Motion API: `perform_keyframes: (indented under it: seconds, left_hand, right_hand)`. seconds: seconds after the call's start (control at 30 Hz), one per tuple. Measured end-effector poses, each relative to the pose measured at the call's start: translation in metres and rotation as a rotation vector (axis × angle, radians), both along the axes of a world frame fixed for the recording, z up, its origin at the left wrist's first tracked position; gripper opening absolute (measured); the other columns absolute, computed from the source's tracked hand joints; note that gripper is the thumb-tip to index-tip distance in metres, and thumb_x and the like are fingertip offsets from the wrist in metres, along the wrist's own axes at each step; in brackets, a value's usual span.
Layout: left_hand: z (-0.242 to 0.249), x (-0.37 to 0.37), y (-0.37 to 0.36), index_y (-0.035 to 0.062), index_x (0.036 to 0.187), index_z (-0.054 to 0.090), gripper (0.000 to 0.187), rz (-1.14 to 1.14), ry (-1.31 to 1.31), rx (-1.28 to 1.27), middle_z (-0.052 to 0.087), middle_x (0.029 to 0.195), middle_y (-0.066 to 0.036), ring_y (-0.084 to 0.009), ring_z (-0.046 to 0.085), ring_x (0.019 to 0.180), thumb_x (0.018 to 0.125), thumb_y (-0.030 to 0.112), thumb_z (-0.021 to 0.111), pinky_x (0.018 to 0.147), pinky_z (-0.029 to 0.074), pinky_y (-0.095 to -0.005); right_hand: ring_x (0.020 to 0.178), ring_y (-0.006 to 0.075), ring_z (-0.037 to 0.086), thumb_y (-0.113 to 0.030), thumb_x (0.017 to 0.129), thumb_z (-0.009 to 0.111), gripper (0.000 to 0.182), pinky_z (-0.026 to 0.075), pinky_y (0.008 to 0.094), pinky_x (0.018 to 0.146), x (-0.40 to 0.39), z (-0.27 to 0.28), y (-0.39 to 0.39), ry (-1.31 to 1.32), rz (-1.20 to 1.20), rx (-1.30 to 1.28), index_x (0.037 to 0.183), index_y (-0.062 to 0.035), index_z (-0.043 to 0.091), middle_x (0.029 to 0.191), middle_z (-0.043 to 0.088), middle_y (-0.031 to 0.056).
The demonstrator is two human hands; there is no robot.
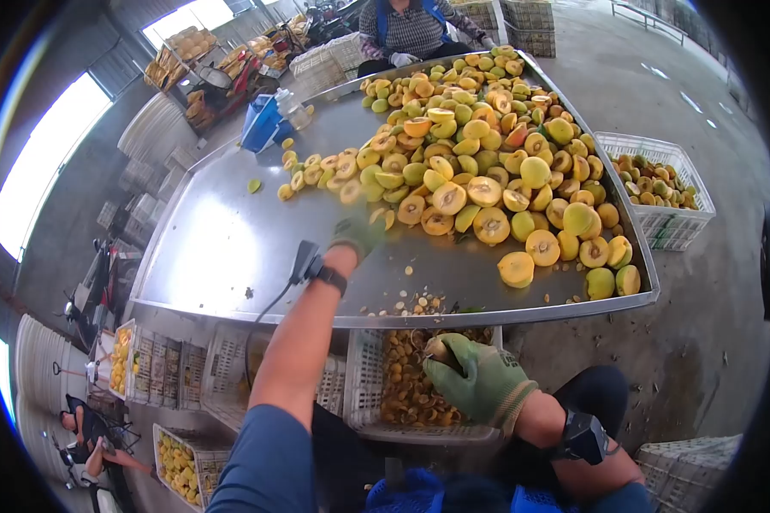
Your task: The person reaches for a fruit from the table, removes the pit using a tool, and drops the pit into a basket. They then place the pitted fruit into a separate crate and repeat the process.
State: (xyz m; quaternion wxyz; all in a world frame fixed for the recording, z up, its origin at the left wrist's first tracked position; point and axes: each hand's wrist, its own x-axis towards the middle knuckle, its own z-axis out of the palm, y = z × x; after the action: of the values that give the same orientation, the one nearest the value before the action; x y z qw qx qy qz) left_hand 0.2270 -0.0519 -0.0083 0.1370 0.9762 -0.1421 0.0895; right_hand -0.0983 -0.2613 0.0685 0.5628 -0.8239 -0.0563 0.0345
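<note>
Halved yellow-green fruits (pixel 485 191) lie heaped on a metal table (pixel 205 256). My left hand (pixel 357 235), in a green glove and blurred by motion, reaches over the table at the near left edge of the heap; its fingers are smeared. Below the table's near edge is my right hand (pixel 470 376), also gloved in green. Its fingers are curled round a small pale object, too hidden to name. Under that hand stands a white crate (pixel 364 376) holding small brown pieces. Pale seeds (pixel 419 303) are scattered along the near edge.
A blue container (pixel 263 124) and a clear bottle (pixel 291 109) stand at the table's far left. Across the table sits another person (pixel 411 30) with gloved hands. A crate of fruit (pixel 672 218) stands right; more crates (pixel 158 368) are lower left.
</note>
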Motion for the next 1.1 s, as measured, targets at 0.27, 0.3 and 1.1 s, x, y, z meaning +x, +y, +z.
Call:
perform_keyframes:
  seconds: [0.27, 0.3, 1.1]
  left_hand:
    - [0.026, -0.041, -0.006, -0.0001, 0.124, 0.058, 0.048, -0.091, 0.777, -0.661, 0.066, 0.093, -0.009, -0.0131, 0.064, 0.066, 0.088, 0.028, 0.073, 0.046, 0.05, -0.0284]
    - [0.037, -0.068, -0.004, -0.0008, 0.126, 0.058, 0.047, -0.125, 0.822, -0.804, 0.066, 0.096, -0.009, -0.0135, 0.065, 0.068, 0.089, 0.025, 0.071, 0.051, 0.053, -0.0284]
    - [0.038, -0.179, 0.056, 0.0012, 0.105, 0.069, 0.033, -0.408, 0.191, -0.865, 0.071, 0.103, -0.02, -0.0386, 0.069, 0.088, 0.101, 0.031, 0.056, 0.08, 0.055, -0.0452]
  right_hand:
    - [0.07, 0.0194, 0.069, -0.032, 0.096, 0.067, 0.032, 0.055, 0.035, 0.065, 0.026, -0.023, -0.006, 0.285, -0.128, 0.316, 0.106, -0.0024, 0.065, 0.081, 0.07, 0.0087]
    - [0.069, 0.0157, 0.066, -0.031, 0.096, 0.068, 0.031, 0.053, 0.0324, 0.062, 0.03, -0.019, -0.005, 0.319, -0.147, 0.388, 0.105, -0.0023, 0.066, 0.08, 0.068, 0.0062]
    - [0.058, 0.003, 0.045, -0.011, 0.1, 0.061, 0.013, 0.035, 0.0212, 0.049, 0.101, -0.025, 0.078, 0.028, -0.124, 0.027, 0.11, -0.0042, 0.066, 0.077, 0.056, -0.0059]
